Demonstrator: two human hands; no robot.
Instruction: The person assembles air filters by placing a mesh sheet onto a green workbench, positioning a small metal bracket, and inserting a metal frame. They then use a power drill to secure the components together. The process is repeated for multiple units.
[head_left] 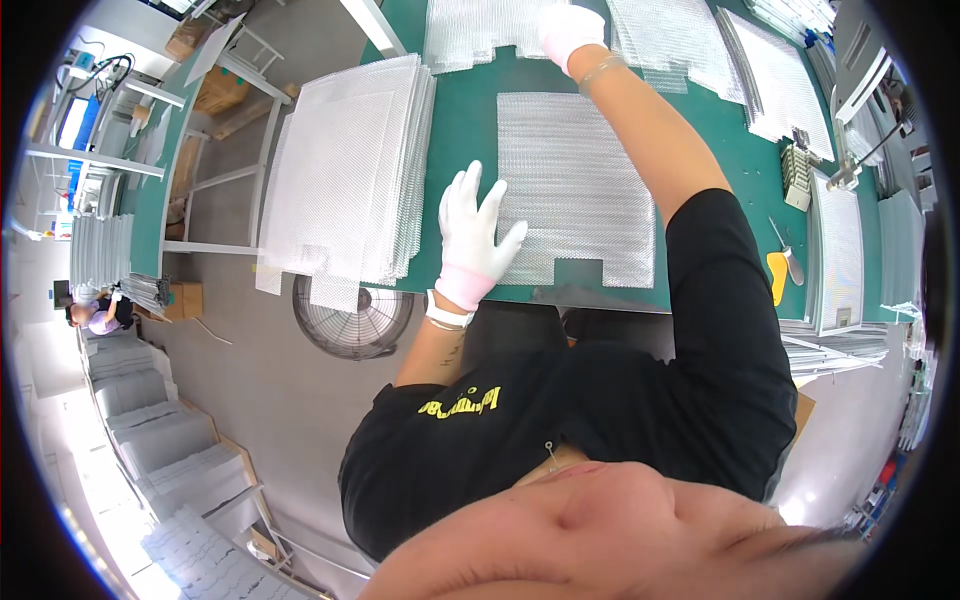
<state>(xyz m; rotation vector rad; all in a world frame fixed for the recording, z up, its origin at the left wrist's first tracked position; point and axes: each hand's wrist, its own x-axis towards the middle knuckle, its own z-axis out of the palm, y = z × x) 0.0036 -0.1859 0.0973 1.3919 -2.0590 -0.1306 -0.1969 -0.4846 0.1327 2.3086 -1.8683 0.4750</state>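
A silvery metal mesh sheet [575, 190] with a notch in its near edge lies flat on the green table in front of me. My left hand [472, 240], in a white glove with a pink cuff, has its fingers spread at the sheet's left side, thumb over its edge. It holds nothing. Stretched to the far side of the table, my right hand [573, 35] wears a similar glove. It is between a far mesh stack [470, 35] and another stack of mesh [672, 45] to the right. Glare hides its fingers, so I cannot tell whether they grip anything.
A tall mesh stack [345, 170] overhangs the table's near edge at left, above a floor fan [352, 318]. On the right are a yellow-handled tool [777, 278], a screwdriver [793, 265], a small ribbed block [797, 178] and a framed mesh panel [840, 250].
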